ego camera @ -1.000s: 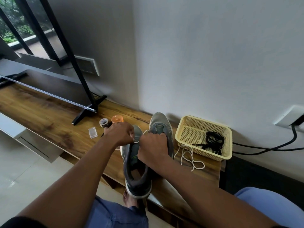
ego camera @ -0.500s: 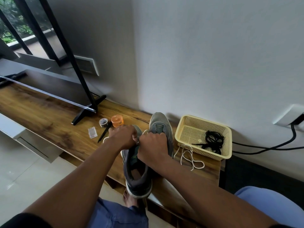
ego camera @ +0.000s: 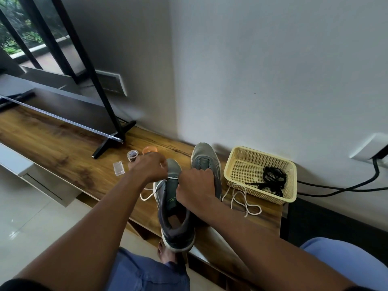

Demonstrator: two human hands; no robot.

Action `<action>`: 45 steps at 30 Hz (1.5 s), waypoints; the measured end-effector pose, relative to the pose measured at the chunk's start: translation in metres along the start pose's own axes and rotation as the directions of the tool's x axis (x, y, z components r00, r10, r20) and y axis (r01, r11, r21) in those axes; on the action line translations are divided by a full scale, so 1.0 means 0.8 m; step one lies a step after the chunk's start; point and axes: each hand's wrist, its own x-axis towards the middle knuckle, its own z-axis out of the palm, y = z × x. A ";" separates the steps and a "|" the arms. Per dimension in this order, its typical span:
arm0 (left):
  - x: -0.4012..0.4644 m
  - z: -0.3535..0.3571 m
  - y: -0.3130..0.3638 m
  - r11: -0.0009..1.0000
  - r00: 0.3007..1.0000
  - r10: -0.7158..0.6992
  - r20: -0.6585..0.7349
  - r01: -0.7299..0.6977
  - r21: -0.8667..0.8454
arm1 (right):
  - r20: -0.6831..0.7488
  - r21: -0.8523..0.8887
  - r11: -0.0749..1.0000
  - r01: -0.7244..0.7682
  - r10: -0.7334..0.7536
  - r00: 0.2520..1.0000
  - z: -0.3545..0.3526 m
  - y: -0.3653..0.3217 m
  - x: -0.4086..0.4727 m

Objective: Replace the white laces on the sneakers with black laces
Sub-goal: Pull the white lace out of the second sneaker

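Head view: near sneaker (ego camera: 175,217) lies on the wooden shelf (ego camera: 63,156), long axis running away from the person, toe toward the wall. Left hand (ego camera: 152,166) pinches the white lace (ego camera: 156,186) — drawing it leftward. Right hand (ego camera: 196,186), nearer the tongue, grips the upper. Black laces (ego camera: 271,180) sit in the basket (ego camera: 231,164) — right of both hands.

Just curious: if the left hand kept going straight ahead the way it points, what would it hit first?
Probably the orange lid just beyond the left hand, then the wall; depth is hard to judge.
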 end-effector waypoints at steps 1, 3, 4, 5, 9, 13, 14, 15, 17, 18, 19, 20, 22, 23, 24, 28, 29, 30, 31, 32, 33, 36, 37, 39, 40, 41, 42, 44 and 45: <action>-0.001 0.002 0.006 0.999 0.998 0.046 0.039 -0.046 -0.011 | -0.004 0.006 1.000 -0.001 0.001 1.000 0.000 0.001 0.000; -0.003 0.009 0.016 0.994 0.993 0.099 0.070 -0.102 0.037 | -0.016 0.026 1.000 -0.006 0.007 1.000 0.000 0.001 -0.001; -0.005 0.013 0.020 0.993 0.993 0.104 0.049 -0.107 0.059 | -0.019 0.032 0.999 -0.006 0.007 1.000 0.000 0.000 -0.002; -0.006 0.016 0.023 0.992 0.995 0.102 0.022 -0.104 0.077 | -0.019 0.033 0.999 -0.005 0.005 1.000 -0.001 0.000 -0.002; -0.006 0.018 0.018 0.988 0.996 0.085 -0.035 -0.080 0.129 | 0.002 0.011 1.000 0.012 -0.012 1.000 -0.002 0.002 0.000; 0.000 0.007 0.001 0.997 0.998 -0.007 -0.060 0.011 0.073 | 0.014 0.003 1.000 0.015 -0.016 1.000 -0.001 0.003 0.000; 0.002 0.006 -0.002 1.000 0.999 0.004 -0.042 -0.003 0.021 | 0.011 0.003 1.000 0.012 -0.012 1.000 -0.001 0.003 -0.001; 0.002 0.007 -0.001 0.999 0.999 0.033 -0.017 -0.033 -0.026 | 0.004 0.008 1.000 0.009 -0.009 1.000 -0.001 0.003 -0.001; 0.000 0.014 0.008 0.995 0.996 0.093 0.009 -0.092 -0.043 | -0.015 0.028 1.000 0.009 -0.009 1.000 -0.001 0.001 -0.001; -0.001 0.019 0.014 0.994 0.994 0.107 -0.012 -0.107 -0.012 | -0.021 0.040 0.999 0.008 -0.007 1.000 -0.002 0.001 -0.002; -0.001 0.024 0.020 0.993 0.992 0.116 -0.051 -0.114 0.030 | -0.022 0.050 0.999 0.005 -0.003 1.000 -0.003 0.000 -0.002; -0.001 0.028 0.025 0.990 0.988 0.123 -0.088 -0.117 0.073 | -0.019 0.054 0.999 0.002 -0.001 1.000 -0.004 0.000 -0.003; 0.000 0.031 0.029 0.986 0.985 0.120 -0.125 -0.103 0.129 | -0.016 0.054 0.999 0.005 -0.004 1.000 -0.004 0.001 -0.003; 0.000 0.032 0.029 0.985 0.986 0.112 -0.125 -0.093 0.144 | -0.016 0.054 0.999 0.007 -0.006 1.000 -0.004 0.002 -0.003; 0.000 0.032 0.028 0.984 0.987 0.105 -0.118 -0.087 0.154 | -0.012 0.050 0.999 0.008 -0.007 1.000 -0.004 0.002 -0.003; 0.000 0.032 0.026 0.984 0.989 0.103 -0.107 -0.086 0.157 | -0.017 0.039 0.999 0.017 -0.017 1.000 -0.004 0.001 -0.002; 0.000 0.032 0.027 0.984 0.989 0.108 -0.100 -0.092 0.150 | -0.019 0.044 0.999 0.018 -0.017 1.000 -0.005 0.001 -0.002; 0.000 0.033 0.027 0.984 0.989 0.113 -0.093 -0.099 0.145 | -0.016 0.045 0.999 0.017 -0.017 1.000 -0.005 0.001 -0.002; 0.000 0.032 0.028 0.984 0.989 0.119 -0.087 -0.106 0.144 | -0.013 0.045 0.999 0.015 -0.015 1.000 -0.005 0.002 -0.003; 0.000 0.032 0.028 0.983 0.989 0.125 -0.082 -0.112 0.146 | -0.012 0.045 0.999 0.013 -0.012 1.000 -0.006 0.002 -0.003; -0.001 0.030 0.028 0.982 0.989 0.126 -0.076 -0.113 0.151 | -0.010 0.044 0.999 0.009 -0.009 1.000 -0.007 0.002 -0.004; 0.002 0.018 0.028 0.978 0.995 0.069 -0.073 -0.054 0.200 | -0.006 0.040 0.999 -0.009 0.009 1.000 -0.005 0.002 -0.003; 0.004 0.012 0.025 0.976 0.996 0.026 -0.084 -0.007 0.218 | -0.004 0.039 0.999 -0.014 0.014 1.000 -0.004 0.002 -0.003; 0.008 0.000 0.011 0.976 0.991 -0.086 -0.105 0.104 0.190 | 0.001 0.044 0.999 -0.016 0.016 1.000 -0.002 0.001 -0.002; 0.010 -0.005 0.002 0.978 0.985 -0.136 -0.103 0.150 0.143 | -0.003 0.050 0.999 -0.017 0.017 1.000 -0.001 0.001 -0.001; 0.010 -0.009 -0.007 0.979 0.980 -0.175 -0.094 0.184 0.091 | -0.007 0.056 0.998 -0.018 0.019 1.000 0.000 0.002 0.000; 0.011 -0.011 -0.015 0.976 0.975 -0.206 -0.078 0.210 0.049 | -0.010 0.061 0.998 -0.018 0.019 1.000 0.000 0.002 0.000; 0.010 -0.011 -0.022 0.975 0.974 -0.222 -0.035 0.223 0.023 | -0.023 0.066 0.998 -0.014 0.016 1.000 0.001 0.003 0.001; 0.008 -0.011 -0.022 0.978 0.979 -0.204 -0.023 0.205 0.025 | -0.024 0.064 0.998 -0.015 0.017 1.000 0.001 0.002 0.001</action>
